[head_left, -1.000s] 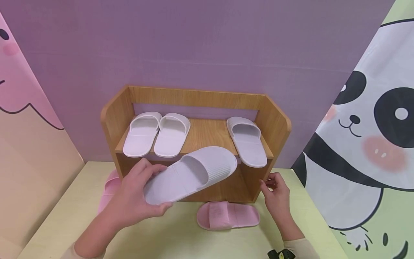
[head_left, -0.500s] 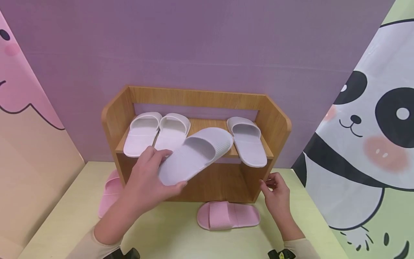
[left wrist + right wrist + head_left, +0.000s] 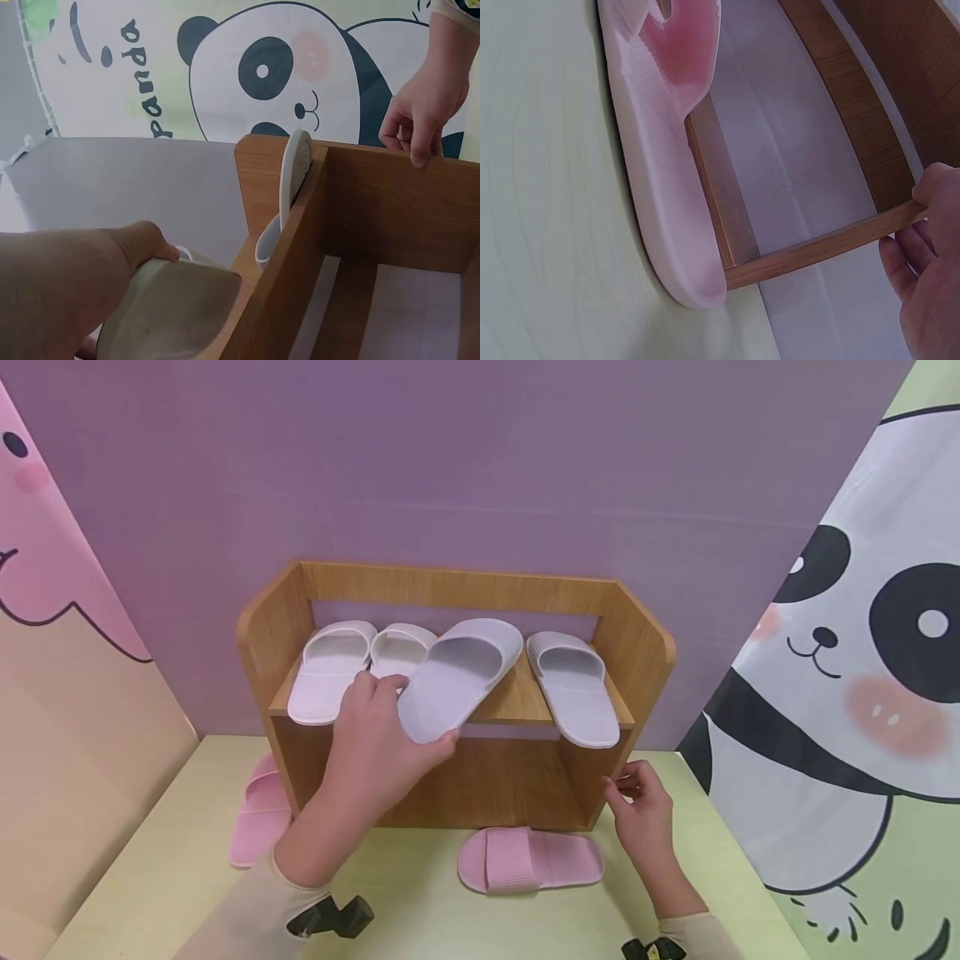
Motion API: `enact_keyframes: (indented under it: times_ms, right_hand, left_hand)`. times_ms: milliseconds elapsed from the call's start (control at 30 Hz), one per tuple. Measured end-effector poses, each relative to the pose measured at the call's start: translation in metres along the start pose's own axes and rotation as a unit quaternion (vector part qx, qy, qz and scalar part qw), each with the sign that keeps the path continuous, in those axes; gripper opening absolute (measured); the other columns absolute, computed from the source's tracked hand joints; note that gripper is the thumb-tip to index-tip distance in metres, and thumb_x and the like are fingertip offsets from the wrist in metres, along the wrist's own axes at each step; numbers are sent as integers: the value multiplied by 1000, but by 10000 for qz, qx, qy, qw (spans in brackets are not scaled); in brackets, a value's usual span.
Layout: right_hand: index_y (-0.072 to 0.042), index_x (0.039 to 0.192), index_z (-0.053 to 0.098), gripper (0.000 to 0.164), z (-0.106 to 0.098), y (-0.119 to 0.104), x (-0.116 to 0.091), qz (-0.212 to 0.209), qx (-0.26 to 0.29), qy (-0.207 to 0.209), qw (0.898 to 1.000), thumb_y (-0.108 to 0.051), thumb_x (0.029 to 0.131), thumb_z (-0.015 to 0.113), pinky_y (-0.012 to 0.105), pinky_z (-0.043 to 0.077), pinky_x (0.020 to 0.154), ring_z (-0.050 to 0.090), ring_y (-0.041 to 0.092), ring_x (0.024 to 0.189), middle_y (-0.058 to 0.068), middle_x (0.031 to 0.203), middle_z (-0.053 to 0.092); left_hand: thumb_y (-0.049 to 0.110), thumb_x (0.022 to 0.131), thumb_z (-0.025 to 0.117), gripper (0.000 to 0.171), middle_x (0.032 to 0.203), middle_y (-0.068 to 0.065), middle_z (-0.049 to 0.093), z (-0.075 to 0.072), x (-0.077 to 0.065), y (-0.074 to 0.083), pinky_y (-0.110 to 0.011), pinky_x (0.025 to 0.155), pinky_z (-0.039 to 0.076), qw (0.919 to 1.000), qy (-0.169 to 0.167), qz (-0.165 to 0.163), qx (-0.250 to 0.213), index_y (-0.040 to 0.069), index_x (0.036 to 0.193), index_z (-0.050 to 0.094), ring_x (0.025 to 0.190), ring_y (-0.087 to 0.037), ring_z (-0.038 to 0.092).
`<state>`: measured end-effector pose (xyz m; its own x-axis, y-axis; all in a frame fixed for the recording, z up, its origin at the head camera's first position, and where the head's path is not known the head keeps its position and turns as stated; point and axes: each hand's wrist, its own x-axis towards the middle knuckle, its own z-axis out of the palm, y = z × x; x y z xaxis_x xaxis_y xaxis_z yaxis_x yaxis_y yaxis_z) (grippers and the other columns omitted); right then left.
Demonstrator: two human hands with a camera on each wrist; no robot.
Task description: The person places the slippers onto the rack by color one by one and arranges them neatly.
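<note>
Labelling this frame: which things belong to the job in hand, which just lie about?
Job, likely:
held slipper, in left fingers
wooden rack, pinched by right fingers
pale shelved slipper, perhaps its mate

Lying about:
white pair, shelved
front pink slipper, tabletop
left pink slipper, beside rack

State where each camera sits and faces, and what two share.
Head: worn there, facing forward and down at the rack; left hand, right hand show.
Left wrist: worn there, facing the held slipper; both hands show.
Right wrist: worn there, facing a pink slipper; right hand shows.
Head and right wrist share that pink slipper.
</note>
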<state>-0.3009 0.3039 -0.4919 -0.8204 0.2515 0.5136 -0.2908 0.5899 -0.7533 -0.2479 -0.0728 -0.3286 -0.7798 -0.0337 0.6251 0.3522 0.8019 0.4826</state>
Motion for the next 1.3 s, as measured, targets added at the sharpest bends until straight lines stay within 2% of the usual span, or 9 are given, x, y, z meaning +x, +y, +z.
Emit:
enact_keyframes:
  times_ms: [367, 600, 733, 1000, 1300]
  right_hand:
    - [-11, 106, 60, 19, 1, 3, 0, 6, -4, 14, 10000, -8, 92, 72, 11, 50, 77, 64, 17, 88, 2, 99, 66]
    - [-11, 106, 61, 19, 1, 3, 1, -109, 47, 42, 9999, -8, 92, 73, 11, 50, 76, 64, 17, 86, 2, 98, 66]
    - [-10, 105, 61, 18, 1, 3, 1, -134, 58, 45, 9999, -7, 91, 73, 11, 50, 76, 64, 18, 86, 2, 97, 66]
    - [-10, 105, 61, 18, 1, 3, 1, -77, -6, 33, 10000, -7, 92, 73, 10, 49, 77, 64, 20, 88, 2, 98, 66]
    - [-10, 105, 60, 19, 1, 3, 1, -65, 5, 48, 10000, -6, 91, 73, 11, 50, 77, 64, 18, 87, 2, 97, 66]
  left_hand:
    - [64, 67, 80, 88, 112, -16, 51, 17, 27, 17, -44, 82, 47, 9988, -75, -240, 419, -2, 122, 61, 103, -32, 50]
    - [65, 67, 79, 83, 102, -15, 48, 30, 38, 28, -42, 78, 47, 9970, -196, -349, 657, -4, 108, 59, 98, -33, 49]
    - [65, 68, 79, 84, 102, -16, 48, 35, 43, 33, -42, 78, 49, 9954, -292, -467, 788, -6, 107, 58, 98, -33, 50]
    - [66, 70, 77, 84, 106, -17, 46, 40, 47, 43, -42, 79, 54, 9916, -570, -604, 990, -6, 109, 58, 102, -32, 50]
    - [67, 71, 77, 82, 106, -17, 47, 45, 42, 49, -39, 75, 55, 9865, -823, -618, 1277, -6, 103, 61, 100, -31, 49]
